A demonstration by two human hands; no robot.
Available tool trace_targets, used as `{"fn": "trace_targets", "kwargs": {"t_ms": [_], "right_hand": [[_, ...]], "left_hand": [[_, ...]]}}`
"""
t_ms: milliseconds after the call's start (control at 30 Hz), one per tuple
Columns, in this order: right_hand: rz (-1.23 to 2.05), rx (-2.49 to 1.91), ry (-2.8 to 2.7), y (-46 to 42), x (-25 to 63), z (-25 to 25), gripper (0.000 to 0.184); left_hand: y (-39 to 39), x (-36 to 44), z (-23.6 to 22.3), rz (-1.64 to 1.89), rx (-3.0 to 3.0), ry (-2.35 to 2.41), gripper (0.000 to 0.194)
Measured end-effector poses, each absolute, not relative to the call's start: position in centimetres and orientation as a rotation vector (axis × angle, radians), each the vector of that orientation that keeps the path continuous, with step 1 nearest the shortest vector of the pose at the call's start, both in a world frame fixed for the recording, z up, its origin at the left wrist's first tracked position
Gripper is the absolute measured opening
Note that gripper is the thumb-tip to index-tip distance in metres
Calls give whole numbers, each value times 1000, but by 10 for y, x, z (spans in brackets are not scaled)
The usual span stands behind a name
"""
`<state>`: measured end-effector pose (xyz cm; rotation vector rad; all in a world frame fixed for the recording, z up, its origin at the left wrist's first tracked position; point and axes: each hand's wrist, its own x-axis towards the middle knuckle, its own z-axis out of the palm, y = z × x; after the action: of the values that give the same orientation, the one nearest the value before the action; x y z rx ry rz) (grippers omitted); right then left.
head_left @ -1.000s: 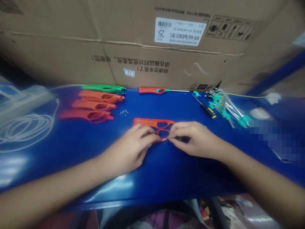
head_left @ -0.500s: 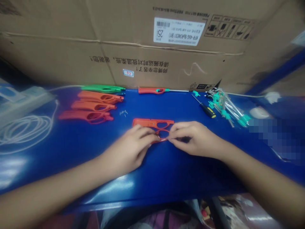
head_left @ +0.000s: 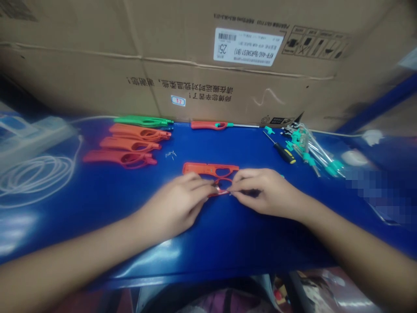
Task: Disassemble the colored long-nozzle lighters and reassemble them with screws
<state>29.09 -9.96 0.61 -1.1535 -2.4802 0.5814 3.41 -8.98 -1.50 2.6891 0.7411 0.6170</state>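
Observation:
An orange-red half shell of a long-nosed lighter (head_left: 224,179) lies on the blue table with its trigger ring showing. My left hand (head_left: 182,198) is closed around its handle end, which the fingers mostly hide. At the other end my right hand (head_left: 260,189) pinches with thumb and forefinger at the shell's edge. A thin pale sliver shows between the two sets of fingertips; I cannot make out what it is. Just behind my hands lies a matching half shell (head_left: 198,168), inner side up, its right end close to my right fingers.
Orange, red and green lighter shells (head_left: 130,143) lie at the left. Small screws (head_left: 170,154) are beside them. An assembled lighter (head_left: 208,125) lies before the cardboard box (head_left: 182,39). A screwdriver (head_left: 285,153) and metal tubes with teal parts (head_left: 312,148) sit right; coiled white cable (head_left: 39,178) left.
Both hands stay in nearly the same place on the half shell. My left fingertips have shifted slightly along its edge, and the camera view has drifted a little.

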Motion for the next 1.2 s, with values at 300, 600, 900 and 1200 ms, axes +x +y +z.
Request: {"fn": "trace_targets", "kwargs": {"t_ms": [300, 600, 900, 1200], "right_hand": [[621, -1111, -2466, -98, 292, 8, 14], [706, -839, -2468, -87, 299, 6, 23], [-237, -1758, -2067, -58, 354, 19, 27], [-145, -2601, -1736, -32, 419, 16, 20]], "left_hand": [[-89, 34, -18, 617, 2702, 743, 28], [-87, 30, -20, 621, 2697, 760, 28], [-88, 28, -21, 630, 2762, 768, 31], [-87, 27, -21, 626, 2770, 786, 32]]}}
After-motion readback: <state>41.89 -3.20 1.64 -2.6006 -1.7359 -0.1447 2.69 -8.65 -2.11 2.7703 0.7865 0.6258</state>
